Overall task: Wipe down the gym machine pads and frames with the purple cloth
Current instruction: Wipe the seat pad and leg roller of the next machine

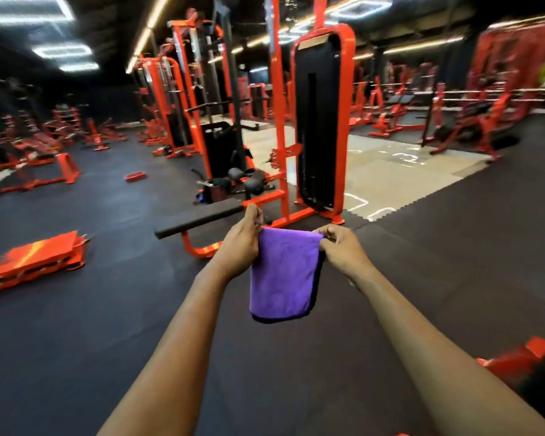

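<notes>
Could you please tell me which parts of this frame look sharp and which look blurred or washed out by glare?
Head view: the purple cloth, left hand and right hand are fairly sharp; head view edges smear, notably the far-right machines; the ceiling lights streak with glare.

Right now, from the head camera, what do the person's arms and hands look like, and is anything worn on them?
The left grip and the right grip are bare hands: no gloves, and no ring or watch that I can see. The left forearm and the right forearm are bare too, with no sleeve in view.
</notes>
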The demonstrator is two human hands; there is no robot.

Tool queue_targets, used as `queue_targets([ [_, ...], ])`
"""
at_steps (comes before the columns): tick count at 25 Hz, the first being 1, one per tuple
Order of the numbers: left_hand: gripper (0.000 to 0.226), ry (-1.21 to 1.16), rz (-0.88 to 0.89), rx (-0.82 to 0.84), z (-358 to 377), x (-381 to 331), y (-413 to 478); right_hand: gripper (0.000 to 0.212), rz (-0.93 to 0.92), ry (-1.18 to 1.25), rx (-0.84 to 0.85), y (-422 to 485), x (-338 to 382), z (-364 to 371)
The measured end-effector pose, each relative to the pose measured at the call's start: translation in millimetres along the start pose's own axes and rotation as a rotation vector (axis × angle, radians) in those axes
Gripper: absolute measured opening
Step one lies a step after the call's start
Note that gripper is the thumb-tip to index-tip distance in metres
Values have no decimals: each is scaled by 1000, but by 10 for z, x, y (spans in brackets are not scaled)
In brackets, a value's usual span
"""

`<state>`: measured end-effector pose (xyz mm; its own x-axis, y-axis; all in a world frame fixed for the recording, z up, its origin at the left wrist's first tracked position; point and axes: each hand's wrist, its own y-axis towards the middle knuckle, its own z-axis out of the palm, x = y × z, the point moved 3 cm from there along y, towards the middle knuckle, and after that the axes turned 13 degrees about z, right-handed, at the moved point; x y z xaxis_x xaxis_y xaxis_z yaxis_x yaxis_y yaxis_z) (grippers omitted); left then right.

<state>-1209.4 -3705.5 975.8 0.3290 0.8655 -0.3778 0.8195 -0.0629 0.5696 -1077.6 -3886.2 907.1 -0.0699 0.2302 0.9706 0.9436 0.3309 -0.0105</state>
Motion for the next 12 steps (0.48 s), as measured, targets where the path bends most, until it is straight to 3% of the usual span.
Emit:
queue_targets([
  [6,20,-219,183,179,751,878,1596,19,180,136,-330,1206,37,-494],
  [12,15,-381,390,254,2089,1041,3132,33,199,207,-596,2254,-469,-1529],
])
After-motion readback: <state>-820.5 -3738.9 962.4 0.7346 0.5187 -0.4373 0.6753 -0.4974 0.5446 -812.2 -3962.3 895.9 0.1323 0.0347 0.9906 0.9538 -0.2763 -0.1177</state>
